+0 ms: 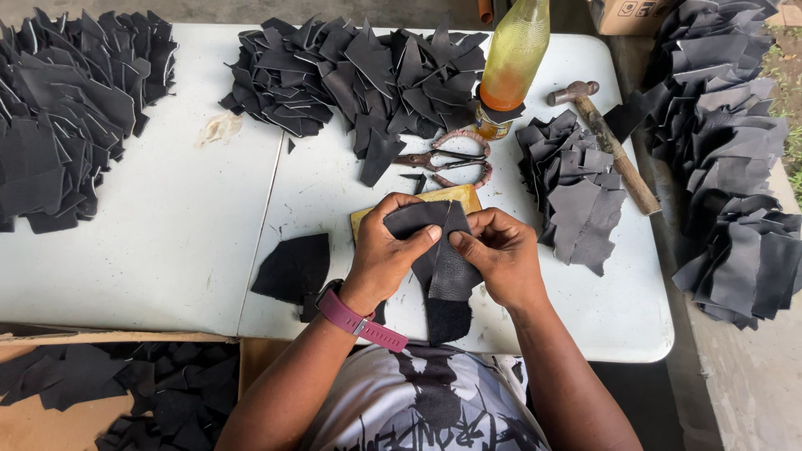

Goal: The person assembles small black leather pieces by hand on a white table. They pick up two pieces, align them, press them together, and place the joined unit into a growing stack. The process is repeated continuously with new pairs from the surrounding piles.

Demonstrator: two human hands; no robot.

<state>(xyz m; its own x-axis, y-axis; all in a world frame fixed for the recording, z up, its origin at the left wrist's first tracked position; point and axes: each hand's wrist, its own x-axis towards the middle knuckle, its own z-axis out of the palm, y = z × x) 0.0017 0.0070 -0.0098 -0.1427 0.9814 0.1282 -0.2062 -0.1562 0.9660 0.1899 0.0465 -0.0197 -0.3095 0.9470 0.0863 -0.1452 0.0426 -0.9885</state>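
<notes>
the left hand (pixel 386 248) and the right hand (pixel 499 253) meet at the centre of the white table (pixel 167 242), both closed on one black leather piece (pixel 440 271): left thumb and fingers pinch its upper edge, right thumb and forefinger pinch the same edge just beside them, thumbs nearly touching. the piece hangs down toward 6 o'clock, its lower end lying rough side up at the table's near edge. a maroon wristband (pixel 361 321) sits on the left wrist. under the hands, toward 12 o'clock, a yellow-tan board (pixel 455 197) shows, partly covered by the piece. beyond it at 12 o'clock lie rusty scissors (pixel 444 161), blades pointing to 9 o'clock, and beyond those a yellow bottle (pixel 511 58) stands touching a large heap of black cut pieces (pixel 351 75). at 2 o'clock a hammer (pixel 608 142) lies with its head away from the person, its handle alongside a grey-black stack (pixel 572 196). at 3 o'clock a further pile (pixel 731 159) rests off the table. at 10 o'clock another heap (pixel 71 108) covers the far left corner. a single flat black piece (pixel 294 267) lies at 9 o'clock, just beside the left wrist. at 7 o'clock a cardboard box (pixel 29 418) holds more black scraps.
</notes>
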